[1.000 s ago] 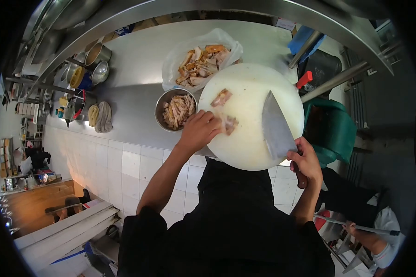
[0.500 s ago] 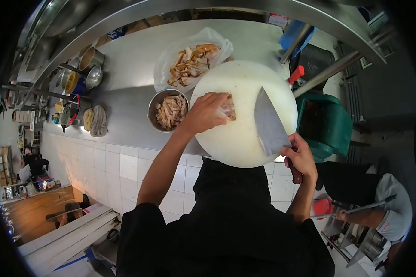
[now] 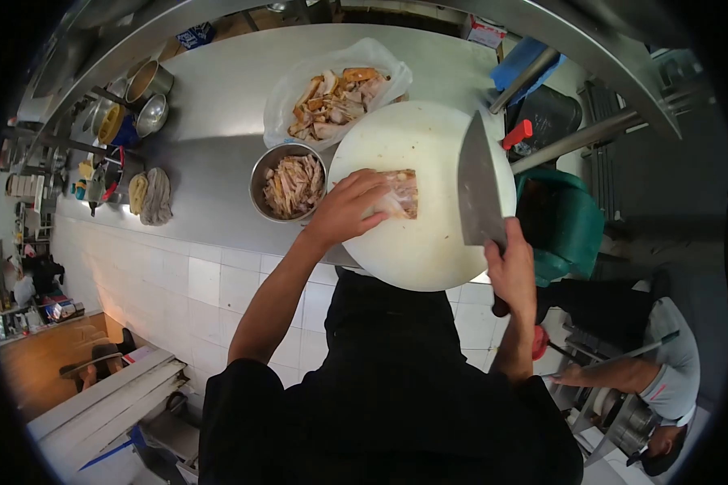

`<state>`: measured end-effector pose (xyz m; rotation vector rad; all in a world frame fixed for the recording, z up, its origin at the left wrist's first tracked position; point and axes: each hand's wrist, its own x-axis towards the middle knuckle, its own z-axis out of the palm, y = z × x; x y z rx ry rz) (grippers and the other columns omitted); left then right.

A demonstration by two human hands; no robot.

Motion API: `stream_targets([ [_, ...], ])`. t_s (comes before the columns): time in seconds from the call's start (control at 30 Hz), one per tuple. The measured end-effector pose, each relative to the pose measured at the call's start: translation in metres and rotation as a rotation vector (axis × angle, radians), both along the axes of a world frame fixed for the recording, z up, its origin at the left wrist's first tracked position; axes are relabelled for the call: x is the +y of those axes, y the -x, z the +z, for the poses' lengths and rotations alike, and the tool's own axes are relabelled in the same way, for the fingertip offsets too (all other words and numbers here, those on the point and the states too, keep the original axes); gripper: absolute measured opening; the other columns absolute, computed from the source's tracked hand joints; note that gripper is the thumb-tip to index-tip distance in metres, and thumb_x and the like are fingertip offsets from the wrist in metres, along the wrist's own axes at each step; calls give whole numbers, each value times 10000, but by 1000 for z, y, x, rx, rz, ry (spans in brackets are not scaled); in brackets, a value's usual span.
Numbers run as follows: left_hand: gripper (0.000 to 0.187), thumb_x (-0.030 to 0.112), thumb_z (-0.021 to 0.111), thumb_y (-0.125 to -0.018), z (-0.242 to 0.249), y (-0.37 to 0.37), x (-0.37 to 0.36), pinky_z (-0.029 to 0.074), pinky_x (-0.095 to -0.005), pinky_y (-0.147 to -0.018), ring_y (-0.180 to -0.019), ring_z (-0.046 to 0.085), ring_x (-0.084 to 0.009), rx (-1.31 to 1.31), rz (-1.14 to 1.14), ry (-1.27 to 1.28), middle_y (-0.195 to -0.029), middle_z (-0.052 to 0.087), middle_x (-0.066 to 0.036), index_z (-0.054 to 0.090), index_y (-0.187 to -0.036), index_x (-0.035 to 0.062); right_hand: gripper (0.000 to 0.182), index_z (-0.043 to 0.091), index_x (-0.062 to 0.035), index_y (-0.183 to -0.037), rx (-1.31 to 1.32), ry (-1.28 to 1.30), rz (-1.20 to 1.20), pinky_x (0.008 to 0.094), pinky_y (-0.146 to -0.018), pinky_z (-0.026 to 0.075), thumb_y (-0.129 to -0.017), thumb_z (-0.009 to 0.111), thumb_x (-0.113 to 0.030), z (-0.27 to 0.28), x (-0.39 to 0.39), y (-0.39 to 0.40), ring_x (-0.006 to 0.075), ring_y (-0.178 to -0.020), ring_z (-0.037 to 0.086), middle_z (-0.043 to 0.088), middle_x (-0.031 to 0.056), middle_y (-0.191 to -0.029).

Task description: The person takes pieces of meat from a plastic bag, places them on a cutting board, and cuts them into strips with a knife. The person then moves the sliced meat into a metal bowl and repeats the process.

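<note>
My left hand (image 3: 349, 208) rests on a piece of meat (image 3: 404, 192) at the left part of the round white cutting board (image 3: 437, 250), its fingers close together over the meat's left side. In my right hand (image 3: 511, 271) is the handle of a wide cleaver (image 3: 480, 186). Its blade lies over the board's right side, apart from the meat, with the tip pointing away from me. A steel bowl (image 3: 260, 199) of cut meat strips stands left of the board. Behind it lies an open plastic bag (image 3: 278, 109) with larger browned pieces.
The steel table (image 3: 210, 129) carries pots (image 3: 151, 83) and folded cloths (image 3: 156, 196) at the left. Right of the board are a green bin (image 3: 578, 222) and a red handle (image 3: 517, 134). A metal rail crosses overhead. Another person (image 3: 671, 347) is at the lower right.
The cleaver has turned more upright and shifted right, away from the meat. More of the meat shows beside my left hand. The whole view has shifted slightly.
</note>
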<state>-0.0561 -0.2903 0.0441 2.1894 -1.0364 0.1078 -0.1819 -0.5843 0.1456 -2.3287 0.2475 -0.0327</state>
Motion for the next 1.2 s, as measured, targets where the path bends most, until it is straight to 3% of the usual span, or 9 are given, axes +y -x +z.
stream_targets([
  [0.13, 416, 155, 820, -751, 3, 3, -1, 478, -409, -1025, -1224, 563, -310, -166, 62, 59, -1299, 622, -102, 682, -1126, 40, 209, 457, 22, -1080, 29, 142, 177, 571, -676, 487, -902, 560, -14, -4, 32, -28, 516, -749, 640, 630, 319, -741],
  [0.23, 363, 143, 800, -753, -1, -3, 4, 495, -407, -985, -1165, 584, -301, -75, -29, 48, -1240, 637, -97, 680, -1080, 38, 204, 446, 25, -1070, 20, 370, 249, 583, -658, 490, -909, 565, -18, 18, 46, -50, 499, -709, 646, 636, 305, -726],
  [0.37, 320, 125, 781, -753, 0, -6, 3, 509, -399, -960, -1127, 597, -300, -62, -37, 76, -1179, 647, -96, 684, -1043, 35, 188, 468, 36, -1055, -109, 297, 157, 596, -666, 507, -911, 559, -45, 60, 70, -64, 497, -708, 660, 655, 308, -750],
  [0.5, 279, 126, 781, -750, -3, -4, 1, 524, -379, -935, -1101, 609, -293, -81, -20, 105, -1154, 649, -99, 686, -995, 31, 174, 490, 42, -1042, 202, 549, 351, 602, -725, 525, -896, 516, -48, -6, 74, -93, 518, -767, 668, 675, 316, -812],
  [0.7, 287, 134, 795, -743, -4, -6, 3, 534, -372, -918, -1091, 616, -286, -100, 5, 119, -1150, 649, -95, 684, -984, 25, 152, 487, 28, -1024, 104, 437, 290, 625, -724, 515, -905, 526, -59, 41, 78, -78, 531, -764, 668, 671, 335, -807],
  [0.83, 296, 137, 805, -737, -4, -5, 2, 537, -371, -912, -1090, 618, -281, -114, 10, 136, -1145, 650, -91, 681, -980, 23, 175, 495, 22, -1043, 214, 549, 320, 627, -727, 518, -905, 556, -66, -7, 78, -80, 534, -781, 670, 676, 332, -826],
  [0.97, 300, 139, 807, -735, -3, -7, 1, 538, -372, -911, -1097, 616, -277, -128, 22, 150, -1144, 650, -89, 683, -983, 24, 168, 507, 19, -1045, 146, 490, 235, 623, -711, 525, -905, 552, -63, 51, 79, -76, 530, -752, 670, 673, 324, -803],
  [1.1, 297, 144, 804, -741, -5, -4, 2, 540, -370, -911, -1094, 616, -272, -98, 32, 125, -1145, 651, -84, 685, -988, 28, 194, 502, 22, -1064, 224, 586, 331, 622, -705, 524, -942, 557, -118, -19, 85, -80, 530, -740, 670, 675, 323, -801],
  [1.2, 289, 147, 800, -746, -8, -7, 2, 541, -367, -910, -1088, 617, -270, -127, 42, 145, -1142, 653, -81, 687, -984, 29, 215, 492, 19, -1089, 143, 588, 377, 615, -695, 530, -952, 560, -133, 3, 66, -87, 526, -722, 669, 678, 315, -797],
])
